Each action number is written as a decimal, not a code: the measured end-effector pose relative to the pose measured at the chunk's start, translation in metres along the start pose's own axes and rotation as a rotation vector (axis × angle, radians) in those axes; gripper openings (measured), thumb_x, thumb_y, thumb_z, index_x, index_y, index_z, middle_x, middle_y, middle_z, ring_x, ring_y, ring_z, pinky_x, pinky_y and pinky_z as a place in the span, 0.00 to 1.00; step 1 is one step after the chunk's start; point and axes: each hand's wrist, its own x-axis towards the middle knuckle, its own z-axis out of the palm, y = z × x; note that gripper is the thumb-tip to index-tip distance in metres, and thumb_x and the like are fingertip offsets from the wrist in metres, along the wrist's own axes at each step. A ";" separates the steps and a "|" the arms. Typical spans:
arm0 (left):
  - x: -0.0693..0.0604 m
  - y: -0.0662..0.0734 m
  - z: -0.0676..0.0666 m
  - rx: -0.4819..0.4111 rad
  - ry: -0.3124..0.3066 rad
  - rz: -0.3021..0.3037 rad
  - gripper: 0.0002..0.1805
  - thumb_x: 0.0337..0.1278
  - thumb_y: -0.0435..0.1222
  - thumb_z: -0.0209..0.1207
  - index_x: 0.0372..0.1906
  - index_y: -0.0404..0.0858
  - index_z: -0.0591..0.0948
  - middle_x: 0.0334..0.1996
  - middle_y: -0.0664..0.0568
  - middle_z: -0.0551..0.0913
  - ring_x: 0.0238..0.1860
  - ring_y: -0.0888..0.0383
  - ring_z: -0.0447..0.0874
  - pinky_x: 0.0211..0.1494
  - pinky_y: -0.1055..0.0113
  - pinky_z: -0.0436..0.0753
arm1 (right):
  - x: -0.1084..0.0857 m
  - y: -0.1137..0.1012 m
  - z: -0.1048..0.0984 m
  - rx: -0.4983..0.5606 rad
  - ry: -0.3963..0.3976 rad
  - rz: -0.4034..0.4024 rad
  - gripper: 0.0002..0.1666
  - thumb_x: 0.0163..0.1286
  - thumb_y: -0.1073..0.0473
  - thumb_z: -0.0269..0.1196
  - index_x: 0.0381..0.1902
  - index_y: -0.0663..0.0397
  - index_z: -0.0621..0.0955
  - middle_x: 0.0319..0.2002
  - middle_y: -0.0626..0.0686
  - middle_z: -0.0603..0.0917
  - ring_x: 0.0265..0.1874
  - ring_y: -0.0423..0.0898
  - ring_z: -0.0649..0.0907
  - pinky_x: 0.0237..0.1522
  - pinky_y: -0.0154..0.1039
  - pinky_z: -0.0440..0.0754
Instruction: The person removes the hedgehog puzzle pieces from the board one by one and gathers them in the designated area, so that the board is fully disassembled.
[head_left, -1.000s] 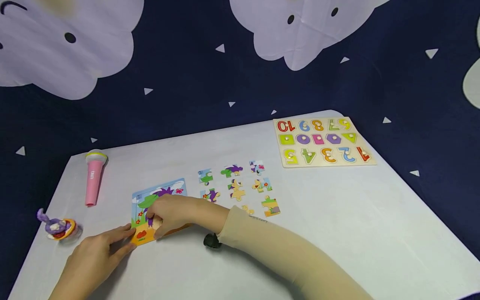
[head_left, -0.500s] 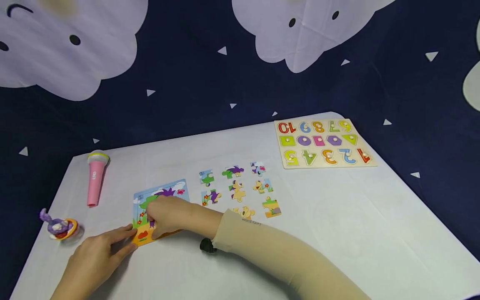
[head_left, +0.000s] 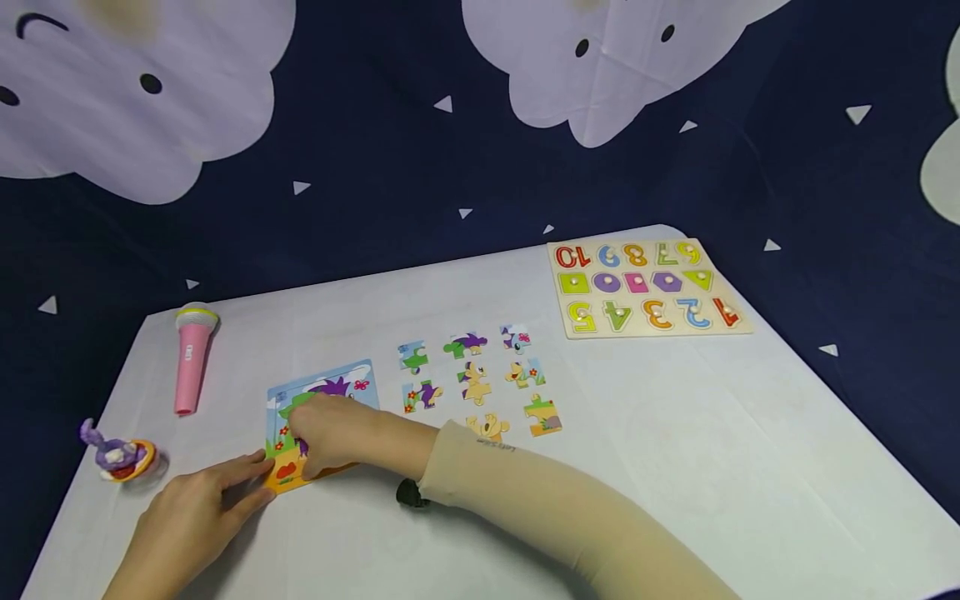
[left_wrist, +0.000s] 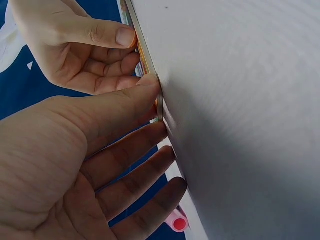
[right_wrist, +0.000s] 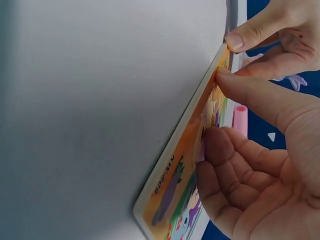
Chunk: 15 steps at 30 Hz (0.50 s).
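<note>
A jigsaw puzzle board (head_left: 287,457) with a cartoon picture lies at the table's left middle. My left hand (head_left: 187,512) pinches its near left corner, the thumb and index finger on the edges, as the left wrist view shows from low down. Over the board's middle, my right hand (head_left: 337,433) has its fingers curled and its thumb down by the near edge. In the right wrist view those fingers meet a thin puzzle piece (right_wrist: 200,150) on the board, mostly hidden by them. Several loose puzzle pieces (head_left: 475,383) lie in rows to the right.
A pink toy microphone (head_left: 192,367) and a small purple toy figure (head_left: 120,454) are at the left. A wooden number board (head_left: 648,287) lies at the back right. Beside the right sleeve (head_left: 525,475) sits a small black object (head_left: 410,493). A dark patterned cloth (head_left: 375,150) hangs behind.
My right hand has shifted slightly to the left over the board, and its wrist has tilted a little. The left hand stays at the corner.
</note>
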 end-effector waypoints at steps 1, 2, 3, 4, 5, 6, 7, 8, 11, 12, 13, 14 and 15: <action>0.000 0.000 0.000 -0.001 0.002 0.003 0.27 0.59 0.43 0.77 0.60 0.35 0.89 0.61 0.35 0.88 0.62 0.24 0.82 0.60 0.27 0.79 | 0.000 -0.001 0.000 -0.002 0.001 0.013 0.18 0.62 0.43 0.81 0.33 0.42 0.82 0.29 0.38 0.76 0.32 0.33 0.74 0.30 0.24 0.73; 0.000 0.000 0.000 -0.001 0.006 0.005 0.26 0.59 0.43 0.77 0.60 0.35 0.89 0.61 0.35 0.88 0.62 0.24 0.82 0.60 0.27 0.80 | 0.001 -0.002 0.000 -0.004 0.005 0.026 0.19 0.62 0.43 0.81 0.33 0.42 0.82 0.29 0.38 0.77 0.32 0.33 0.75 0.30 0.24 0.74; 0.000 0.000 0.000 -0.001 0.010 0.008 0.26 0.59 0.42 0.77 0.60 0.35 0.89 0.61 0.35 0.88 0.62 0.24 0.83 0.60 0.27 0.80 | 0.001 -0.002 0.000 -0.004 0.009 0.037 0.19 0.61 0.43 0.82 0.34 0.42 0.83 0.30 0.37 0.78 0.33 0.33 0.76 0.31 0.24 0.75; 0.000 0.001 0.000 -0.001 0.013 0.009 0.26 0.59 0.42 0.77 0.60 0.35 0.89 0.61 0.35 0.88 0.62 0.24 0.83 0.60 0.27 0.80 | 0.001 -0.003 0.001 -0.004 0.015 0.042 0.19 0.61 0.43 0.82 0.34 0.42 0.83 0.30 0.37 0.78 0.33 0.33 0.76 0.31 0.24 0.76; 0.000 0.001 0.000 -0.001 0.016 0.010 0.26 0.59 0.42 0.77 0.59 0.35 0.89 0.61 0.35 0.88 0.62 0.25 0.83 0.60 0.27 0.80 | 0.001 -0.003 0.001 -0.005 0.020 0.046 0.18 0.61 0.43 0.82 0.34 0.42 0.84 0.30 0.37 0.79 0.32 0.33 0.76 0.32 0.24 0.76; 0.000 0.000 0.000 -0.001 0.016 0.011 0.26 0.59 0.42 0.77 0.59 0.35 0.89 0.61 0.35 0.88 0.62 0.24 0.83 0.60 0.27 0.80 | 0.001 -0.004 0.001 -0.006 0.023 0.049 0.18 0.61 0.43 0.82 0.34 0.42 0.84 0.30 0.36 0.80 0.32 0.32 0.77 0.32 0.24 0.76; 0.000 0.000 0.000 0.001 0.019 0.012 0.25 0.59 0.42 0.77 0.59 0.35 0.89 0.60 0.35 0.88 0.61 0.24 0.83 0.60 0.27 0.80 | 0.001 -0.004 0.001 -0.008 0.026 0.050 0.18 0.61 0.42 0.82 0.34 0.42 0.84 0.30 0.36 0.80 0.32 0.32 0.77 0.32 0.24 0.77; 0.000 0.001 0.000 0.002 0.022 0.012 0.25 0.59 0.41 0.77 0.59 0.34 0.89 0.60 0.35 0.88 0.61 0.25 0.83 0.60 0.27 0.80 | 0.002 -0.004 0.001 -0.006 0.027 0.051 0.18 0.61 0.42 0.82 0.34 0.42 0.85 0.30 0.36 0.80 0.32 0.32 0.77 0.32 0.24 0.77; -0.001 0.000 0.000 0.002 0.018 0.010 0.25 0.59 0.42 0.77 0.59 0.35 0.89 0.61 0.35 0.88 0.61 0.24 0.83 0.60 0.27 0.80 | 0.002 -0.004 0.002 0.006 0.029 0.050 0.19 0.60 0.42 0.82 0.32 0.42 0.84 0.29 0.36 0.79 0.31 0.32 0.76 0.31 0.24 0.76; -0.001 0.000 0.000 0.001 0.014 0.009 0.25 0.59 0.42 0.77 0.59 0.35 0.89 0.61 0.35 0.87 0.61 0.24 0.83 0.59 0.27 0.80 | 0.002 -0.004 0.002 0.010 0.030 0.046 0.19 0.60 0.43 0.82 0.31 0.42 0.83 0.29 0.37 0.78 0.31 0.32 0.76 0.30 0.23 0.75; -0.001 0.000 0.000 0.000 0.013 0.006 0.25 0.59 0.42 0.77 0.59 0.35 0.89 0.61 0.35 0.87 0.61 0.24 0.83 0.60 0.27 0.80 | 0.002 -0.003 0.002 0.015 0.030 0.041 0.20 0.60 0.43 0.82 0.30 0.42 0.82 0.28 0.37 0.77 0.30 0.32 0.75 0.28 0.24 0.73; -0.001 0.000 0.000 0.000 0.010 0.005 0.25 0.59 0.42 0.77 0.59 0.35 0.89 0.61 0.35 0.87 0.61 0.24 0.83 0.60 0.27 0.80 | 0.002 -0.003 0.002 0.021 0.031 0.035 0.21 0.60 0.43 0.82 0.28 0.43 0.81 0.27 0.38 0.76 0.29 0.33 0.74 0.27 0.24 0.71; -0.001 0.000 0.000 0.000 0.008 0.004 0.25 0.59 0.42 0.77 0.59 0.35 0.89 0.61 0.35 0.87 0.61 0.24 0.83 0.60 0.27 0.80 | 0.002 -0.002 0.003 0.025 0.032 0.029 0.22 0.61 0.43 0.82 0.26 0.43 0.80 0.26 0.38 0.74 0.28 0.33 0.73 0.26 0.24 0.70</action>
